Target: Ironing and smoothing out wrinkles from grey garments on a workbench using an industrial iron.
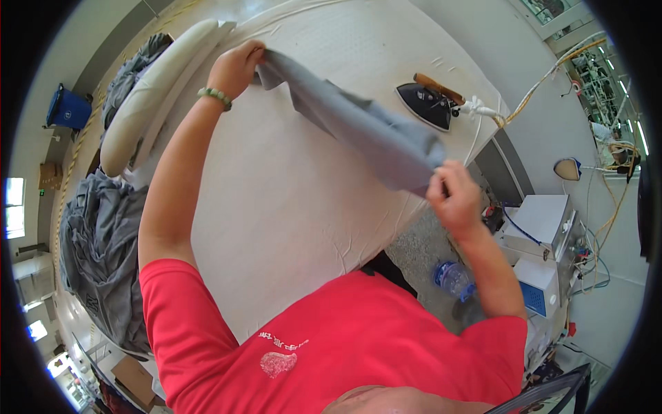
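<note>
A grey piece of cloth (345, 117) is stretched between my two hands above the pale padded ironing table (276, 193). At its far left end, my left hand (236, 67) is closed on a corner, with a beaded bracelet on that wrist. My right hand (455, 198) grips the other end, nearer to me, by the table's right edge. The cloth hangs in soft folds, so its full shape is hidden. Beyond it on the right, a black iron (426, 105) with a brown handle rests on the table, apart from both hands.
A padded sleeve board (158, 90) stands along the left side. Grey garments (103, 248) are heaped beside it. The iron's hose (514, 117) runs off to the right. Below the table's right edge are a plastic water bottle (455, 279) and white machine boxes (541, 221).
</note>
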`<action>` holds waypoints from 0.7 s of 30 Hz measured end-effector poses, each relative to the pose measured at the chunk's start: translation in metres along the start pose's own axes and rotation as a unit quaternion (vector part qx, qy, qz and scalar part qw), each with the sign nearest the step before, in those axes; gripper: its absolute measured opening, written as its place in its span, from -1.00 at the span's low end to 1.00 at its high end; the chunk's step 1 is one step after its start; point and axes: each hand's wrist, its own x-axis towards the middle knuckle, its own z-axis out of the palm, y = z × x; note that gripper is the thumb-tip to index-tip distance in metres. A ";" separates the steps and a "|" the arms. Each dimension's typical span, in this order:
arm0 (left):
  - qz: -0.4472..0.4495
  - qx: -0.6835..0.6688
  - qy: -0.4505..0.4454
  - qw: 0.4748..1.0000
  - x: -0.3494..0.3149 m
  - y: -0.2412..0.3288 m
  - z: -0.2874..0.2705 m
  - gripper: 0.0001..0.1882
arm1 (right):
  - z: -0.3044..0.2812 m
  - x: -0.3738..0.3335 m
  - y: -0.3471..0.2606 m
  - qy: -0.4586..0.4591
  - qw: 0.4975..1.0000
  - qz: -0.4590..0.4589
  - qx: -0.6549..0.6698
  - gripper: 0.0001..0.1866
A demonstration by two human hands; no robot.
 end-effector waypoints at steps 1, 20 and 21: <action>-0.005 -0.004 -0.006 1.000 -0.015 -0.010 0.001 -0.76 | 0.014 -0.016 -0.007 -0.018 1.000 -0.015 0.003 -0.88; -0.132 0.000 -0.109 0.985 -0.276 0.077 0.092 -0.50 | 0.214 -0.144 -0.115 -0.364 0.867 -0.327 0.097 -0.88; -0.136 0.011 -0.155 0.978 -0.278 0.119 0.093 -0.52 | 0.218 -0.147 -0.115 -0.370 0.860 -0.336 0.104 -0.88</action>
